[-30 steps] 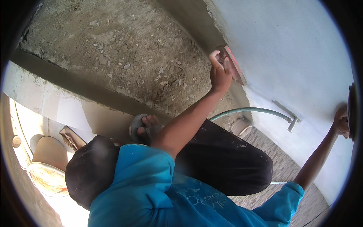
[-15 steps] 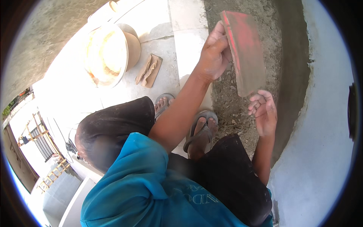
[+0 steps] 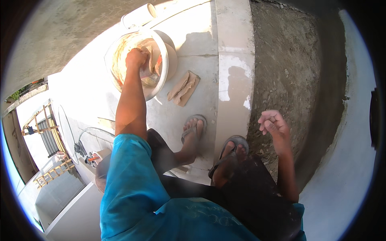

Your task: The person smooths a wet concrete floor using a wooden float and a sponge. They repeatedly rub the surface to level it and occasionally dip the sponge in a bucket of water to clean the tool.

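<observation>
My left hand (image 3: 137, 58) reaches down into a round, pale bucket (image 3: 164, 60) coated inside with tan residue. Its fingers are closed around a flat, tan-smeared board (image 3: 150, 60); part of the grip is hidden by the hand. A reddish patch shows beside the board inside the bucket. My right hand (image 3: 276, 123), dusted pale, hovers over the rough ground strip with fingers loosely bent and nothing in them. On the paving beside the bucket lies a flat tan rectangular piece (image 3: 184, 88) with a raised, crumpled-looking ridge.
A white cylindrical container (image 3: 139, 17) lies behind the bucket. To the right run a pale kerb (image 3: 235, 92), a rough soil strip (image 3: 281, 68) and a white-grey wall (image 3: 354, 132). My sandalled feet stand near the kerb. A hose or cable (image 3: 94, 128) lies at left.
My left hand has swung left from above the soil strip, taking the red-marked board down into the bucket. My right hand stays over the soil. The view has shifted left.
</observation>
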Available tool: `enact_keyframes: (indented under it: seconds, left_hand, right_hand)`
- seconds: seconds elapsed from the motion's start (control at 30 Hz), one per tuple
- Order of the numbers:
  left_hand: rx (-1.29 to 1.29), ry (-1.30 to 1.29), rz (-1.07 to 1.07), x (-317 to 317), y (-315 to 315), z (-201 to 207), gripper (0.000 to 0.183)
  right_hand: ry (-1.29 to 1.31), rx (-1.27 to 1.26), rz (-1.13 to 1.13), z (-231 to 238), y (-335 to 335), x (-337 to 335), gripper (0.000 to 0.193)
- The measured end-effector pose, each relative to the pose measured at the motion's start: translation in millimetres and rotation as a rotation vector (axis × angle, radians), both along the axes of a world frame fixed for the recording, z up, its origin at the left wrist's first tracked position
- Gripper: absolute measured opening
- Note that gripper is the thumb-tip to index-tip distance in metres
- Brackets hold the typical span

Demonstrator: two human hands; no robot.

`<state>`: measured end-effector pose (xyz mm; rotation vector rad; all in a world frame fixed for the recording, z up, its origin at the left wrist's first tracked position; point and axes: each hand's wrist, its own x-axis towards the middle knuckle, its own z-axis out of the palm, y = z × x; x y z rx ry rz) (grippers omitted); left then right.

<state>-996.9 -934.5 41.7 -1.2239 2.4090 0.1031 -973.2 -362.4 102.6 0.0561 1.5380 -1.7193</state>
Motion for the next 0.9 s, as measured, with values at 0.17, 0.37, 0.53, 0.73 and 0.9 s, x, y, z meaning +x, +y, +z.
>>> enact_keyframes:
  seconds: [0.17, 0.37, 0.53, 0.73, 0.9]
  left_hand:
    - [-0.002, 0.075, -0.059, -9, -7, -11, 0.043]
    - [-0.036, 0.66, -0.042, 34, -49, 25, 0.053]
    - [-0.567, 1.258, -0.33, 46, 4, 86, 0.052]
    - [-0.294, 1.571, -0.145, -17, 64, 145, 0.048]
    - [1.27, 1.299, -0.506, -71, 158, 196, 0.056]
  right_hand:
    - [-0.021, 0.031, -0.035, -2, -3, 9, 0.025]
    - [0.068, -0.064, -0.092, -6, -1, 12, 0.027]
    - [0.249, 0.015, -0.02, -2, -31, 3, 0.034]
    - [0.283, -0.045, 0.009, -25, -65, 7, 0.031]
    - [-0.123, -0.766, -0.262, 16, -78, -32, 0.03]
